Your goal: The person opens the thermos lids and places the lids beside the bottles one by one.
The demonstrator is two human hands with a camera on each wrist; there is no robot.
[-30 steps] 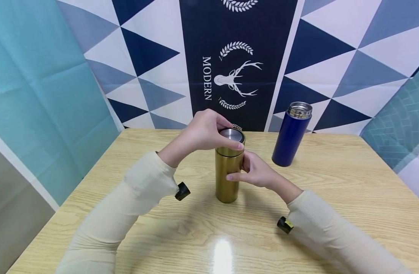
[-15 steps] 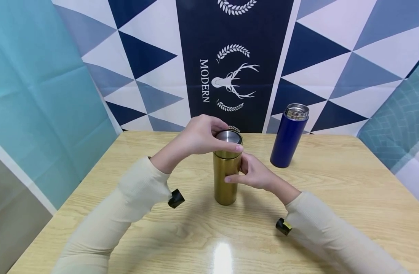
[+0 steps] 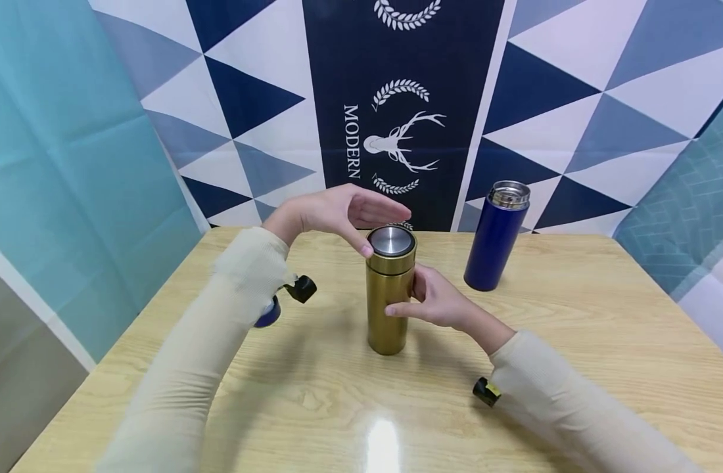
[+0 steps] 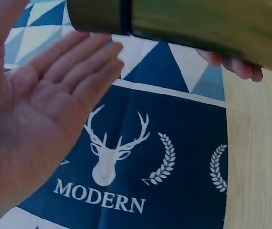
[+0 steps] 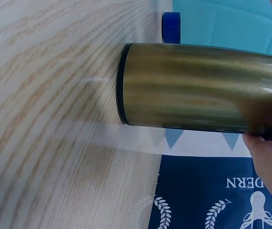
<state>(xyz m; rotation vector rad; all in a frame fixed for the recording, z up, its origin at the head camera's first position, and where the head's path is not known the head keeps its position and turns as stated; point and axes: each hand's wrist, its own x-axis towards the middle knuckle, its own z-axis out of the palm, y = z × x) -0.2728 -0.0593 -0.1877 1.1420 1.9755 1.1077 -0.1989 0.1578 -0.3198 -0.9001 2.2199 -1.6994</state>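
Note:
A gold thermos [image 3: 387, 315] stands upright on the wooden table, its lid [image 3: 391, 264] with a steel top sitting on it. Around the body, my right hand [image 3: 441, 301] grips it from the right. My left hand [image 3: 338, 209] is at the lid's left, fingers spread out straight above it; the thumb tip is at the lid's edge, and I cannot tell if it touches. In the left wrist view the left palm [image 4: 40, 112] faces the thermos with fingers extended. The right wrist view shows the thermos base [image 5: 122, 85] on the tabletop.
A blue thermos [image 3: 495, 244] without a lid stands at the back right, its steel mouth [image 3: 509, 193] exposed. Partly behind the left sleeve [image 3: 219, 302] lies a blue lid [image 3: 269, 316], also visible in the right wrist view. A patterned cloth [image 3: 267, 112] hangs behind the table [image 3: 338, 407].
My left hand has let go of the gold thermos's lid, its fingers opening out and shifting up and left. The blue lid has come into view by the left sleeve. My right hand keeps its grip.

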